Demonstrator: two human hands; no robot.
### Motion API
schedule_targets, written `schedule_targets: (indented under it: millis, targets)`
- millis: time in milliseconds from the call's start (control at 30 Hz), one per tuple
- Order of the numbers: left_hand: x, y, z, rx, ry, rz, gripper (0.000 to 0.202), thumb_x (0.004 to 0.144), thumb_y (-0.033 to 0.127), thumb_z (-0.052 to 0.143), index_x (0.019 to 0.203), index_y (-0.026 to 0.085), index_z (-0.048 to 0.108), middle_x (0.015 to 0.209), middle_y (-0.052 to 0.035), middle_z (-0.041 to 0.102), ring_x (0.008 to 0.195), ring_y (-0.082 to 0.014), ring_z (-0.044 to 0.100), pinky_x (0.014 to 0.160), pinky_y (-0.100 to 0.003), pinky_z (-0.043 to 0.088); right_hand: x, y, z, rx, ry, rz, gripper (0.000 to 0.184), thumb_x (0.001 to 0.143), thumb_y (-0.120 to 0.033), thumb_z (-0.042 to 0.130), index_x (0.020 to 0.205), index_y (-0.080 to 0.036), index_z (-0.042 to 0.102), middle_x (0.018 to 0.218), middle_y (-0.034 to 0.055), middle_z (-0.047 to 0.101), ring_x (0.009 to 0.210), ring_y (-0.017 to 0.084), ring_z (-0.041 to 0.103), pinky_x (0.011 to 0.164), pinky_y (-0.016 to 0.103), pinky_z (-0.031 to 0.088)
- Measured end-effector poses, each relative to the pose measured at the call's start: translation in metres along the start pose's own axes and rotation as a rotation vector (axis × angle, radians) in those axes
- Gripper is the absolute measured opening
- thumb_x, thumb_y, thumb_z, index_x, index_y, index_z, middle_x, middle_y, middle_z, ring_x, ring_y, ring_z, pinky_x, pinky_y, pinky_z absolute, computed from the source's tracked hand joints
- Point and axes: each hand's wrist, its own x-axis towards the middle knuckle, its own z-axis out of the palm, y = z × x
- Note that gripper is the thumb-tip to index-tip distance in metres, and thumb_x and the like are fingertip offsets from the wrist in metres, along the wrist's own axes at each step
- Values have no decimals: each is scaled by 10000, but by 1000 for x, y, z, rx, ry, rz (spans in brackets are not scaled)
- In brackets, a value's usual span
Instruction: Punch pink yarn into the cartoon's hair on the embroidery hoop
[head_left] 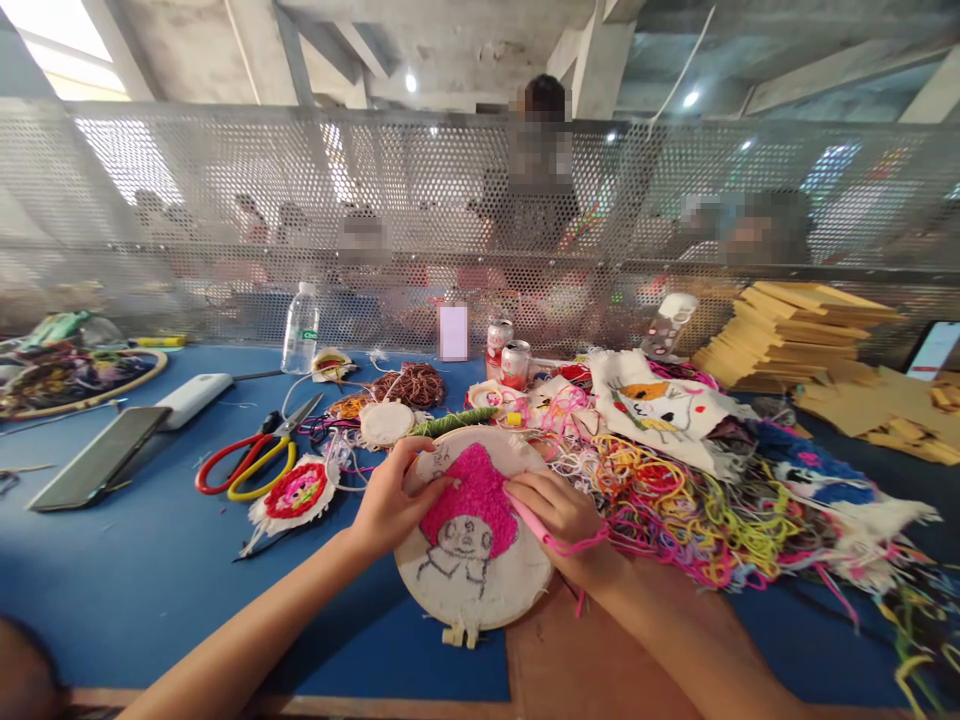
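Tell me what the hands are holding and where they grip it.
The left hand grips the embroidery hoop by its upper-left rim. The right hand holds a pink punch needle along its shaft, tip at the pink tufted patch.

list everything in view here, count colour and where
embroidery hoop: 1, pale wood, white cloth with pink tufted patch, near edge centre
punch needle: 1, pink, over the hoop's right side
scissors: 1, red and yellow handles, left of hoop
round tufted patch: 1, red and green, white fringe, beside scissors
phone: 1, dark, far left
mesh screen: 1, grey, across the back
water bottle: 1, clear, back by the screen
drink cans: 2, red and white, back centre
yarn tangle: 1 heap, many colours, right of hoop
flat boards: 1 stack, tan, back right
table: 1, blue, under all
left hand: 1, fingers gripping hoop's left rim
right hand: 1, fingers holding punch needle
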Motion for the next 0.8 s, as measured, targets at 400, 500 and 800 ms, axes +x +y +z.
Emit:
schedule_targets:
  millis: [400,500,800]
  targets:
    - [2,-1,1,20,-12,6,282,765,254,593,990,217,428,751,38,533,623,-112,501,588,-228,402,-17,11,16,165,172,79,194,910,-155,378,1023,-230,516,890,33,659,870,162,641,747,306,560]
    - [2,2,1,26,-3,2,272,764,264,594,978,217,434,770,33,536,619,-107,494,589,-231,407,-15,9,10,160,193,69,183,897,-129,395,1010,-220,508,868,45,666,849,165,646,737,297,562]
    - [2,2,1,25,4,7,268,763,271,586,978,216,435,773,28,541,598,-100,480,575,-229,405,-4,2,-7,70,56,74,170,867,-92,425,900,-212,541,849,34,675,822,161,651,731,275,545]
